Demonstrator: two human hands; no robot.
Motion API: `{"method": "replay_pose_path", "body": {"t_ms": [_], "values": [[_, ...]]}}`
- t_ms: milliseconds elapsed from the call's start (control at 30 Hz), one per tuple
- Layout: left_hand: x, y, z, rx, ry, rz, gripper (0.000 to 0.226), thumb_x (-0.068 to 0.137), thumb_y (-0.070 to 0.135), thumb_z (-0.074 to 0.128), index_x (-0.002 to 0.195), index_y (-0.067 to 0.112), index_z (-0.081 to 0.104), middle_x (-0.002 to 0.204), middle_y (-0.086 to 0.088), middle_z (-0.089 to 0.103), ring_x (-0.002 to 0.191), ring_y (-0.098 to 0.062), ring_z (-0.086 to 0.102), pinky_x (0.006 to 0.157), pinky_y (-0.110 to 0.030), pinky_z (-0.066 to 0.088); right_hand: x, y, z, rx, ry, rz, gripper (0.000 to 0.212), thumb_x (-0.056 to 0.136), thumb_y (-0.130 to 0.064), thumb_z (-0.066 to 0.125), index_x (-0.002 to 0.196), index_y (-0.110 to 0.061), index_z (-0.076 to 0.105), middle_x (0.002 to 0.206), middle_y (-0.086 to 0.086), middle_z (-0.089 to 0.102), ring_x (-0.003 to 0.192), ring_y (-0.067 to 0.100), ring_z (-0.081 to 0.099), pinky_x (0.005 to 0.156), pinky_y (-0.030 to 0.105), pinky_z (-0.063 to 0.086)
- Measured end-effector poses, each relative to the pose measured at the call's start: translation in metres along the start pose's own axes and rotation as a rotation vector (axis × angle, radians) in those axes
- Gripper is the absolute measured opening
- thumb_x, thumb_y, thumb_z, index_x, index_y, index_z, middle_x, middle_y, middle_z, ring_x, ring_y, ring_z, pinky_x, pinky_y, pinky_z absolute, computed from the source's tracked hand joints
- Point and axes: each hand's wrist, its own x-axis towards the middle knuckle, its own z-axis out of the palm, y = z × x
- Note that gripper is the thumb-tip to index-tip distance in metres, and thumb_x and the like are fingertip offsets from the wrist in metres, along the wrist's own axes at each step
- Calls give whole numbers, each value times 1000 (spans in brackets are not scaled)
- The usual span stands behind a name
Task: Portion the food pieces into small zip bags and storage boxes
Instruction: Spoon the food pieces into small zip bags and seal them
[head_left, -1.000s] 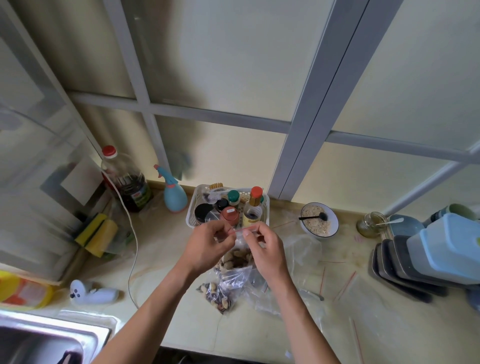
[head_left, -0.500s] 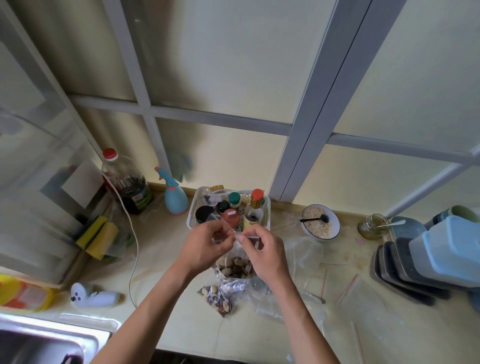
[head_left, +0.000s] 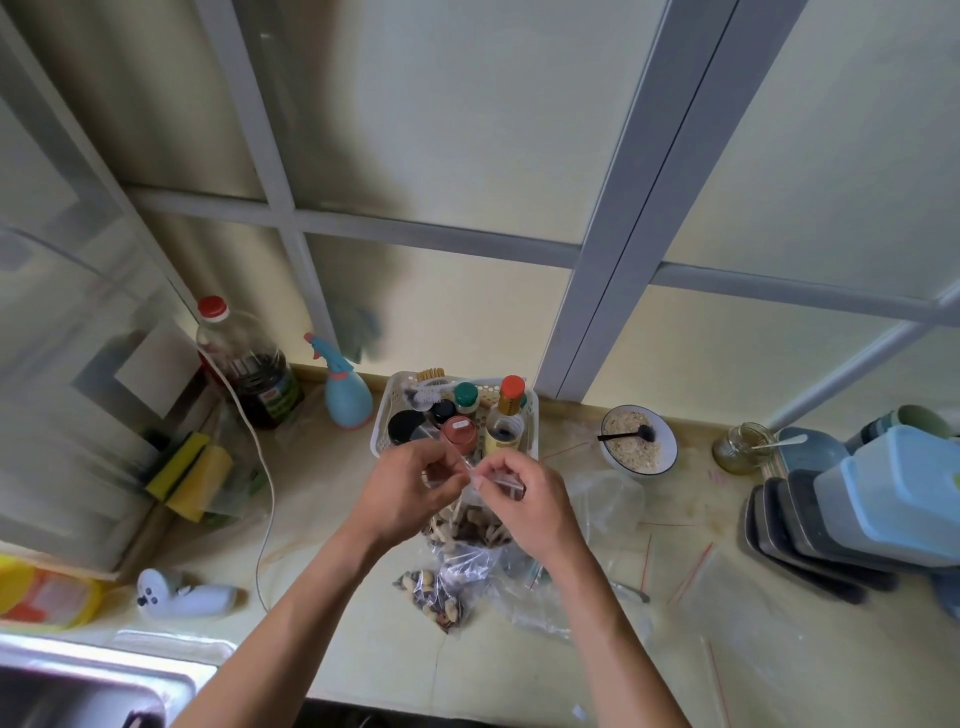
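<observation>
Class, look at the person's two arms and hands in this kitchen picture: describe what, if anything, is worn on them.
Both forearms are bare right down to the frame's bottom edge, with no sleeve visible. The left hand and right hand wear no gloves. No watch, bracelet or ring shows on the visible sides of either wrist or hand.

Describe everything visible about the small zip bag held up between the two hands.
The small zip bag is clear, thin plastic with a zip strip along its top edge. It hangs upright above the counter, its lower part filled with mixed tan and dark food pieces. The left hand and right hand each pinch the top strip, fingers meeting near its middle. Whether the seal is fully closed cannot be told. Below it lies another filled bag on the counter; whether the two touch is unclear.
</observation>
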Motion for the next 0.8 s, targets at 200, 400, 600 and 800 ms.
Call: {"method": "replay_pose_path", "body": {"t_ms": [200,400,600,800], "values": [[-4,-4,4,-35,2,-90,12,84,30,77,76,27,69,74,15,70,72,-2,65,63,-17,49,-1,4,7,-73,26,1,9,94,-23,71,86,-20,69,80,-10,69,76,10,65,63,25,54],[-8,-7,11,-19,82,-102,13,84,25,78,75,25,69,70,14,67,69,-4,63,60,-15,44,-2,7,8,-111,45,28,10,94,-23,70,86,-19,67,80,-10,68,74,7,64,64,24,54],[-4,-6,11,25,109,-79,12,83,27,81,75,28,72,69,17,65,69,-1,60,56,-12,39,-4,7,7,-120,87,30,8,94,-19,70,86,-18,68,83,-11,71,82,5,67,69,24,57],[-8,-7,16,48,127,-113,4,86,27,78,83,27,76,73,18,67,67,-1,61,60,-19,49,-6,9,5,-178,156,27,11,94,-18,70,84,-19,66,82,-10,69,80,5,66,63,14,51]]}}
